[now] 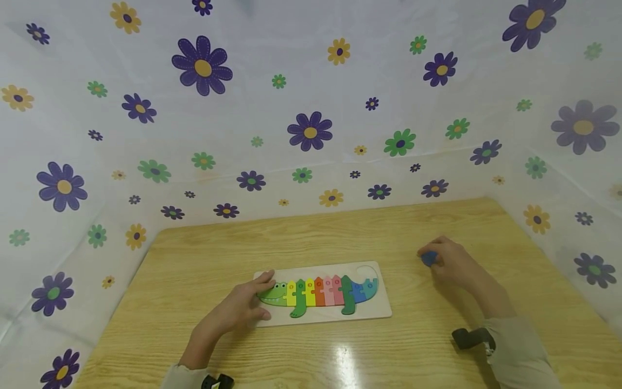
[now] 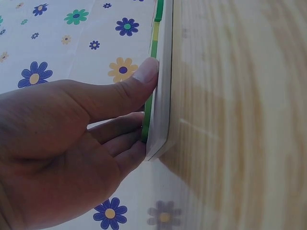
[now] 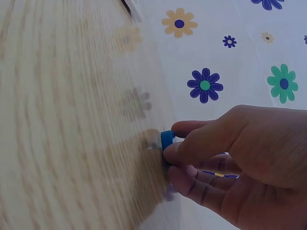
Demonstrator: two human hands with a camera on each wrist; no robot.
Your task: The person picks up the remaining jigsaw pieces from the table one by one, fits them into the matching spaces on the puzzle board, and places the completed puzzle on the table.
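A pale wooden puzzle board (image 1: 335,316) lies flat on the table, with a colourful crocodile puzzle set into it. Across the board's left end rests my left hand (image 1: 241,303), thumb and fingers apart around the green crocodile head (image 1: 274,294). In the left wrist view the thumb (image 2: 149,72) and fingertips touch the board's face. A round outlined recess (image 1: 367,269) shows bare wood above the blue tail pieces (image 1: 364,290). Right of the board, my right hand (image 1: 452,262) pinches a small blue puzzle piece (image 1: 429,258) close over the tabletop.
The wood-grain table (image 1: 233,246) reaches to a white flower-printed cloth (image 1: 272,108) at the back and both sides. Dark wrist-worn devices sit at the left cuff (image 1: 217,381) and right cuff (image 1: 473,339).
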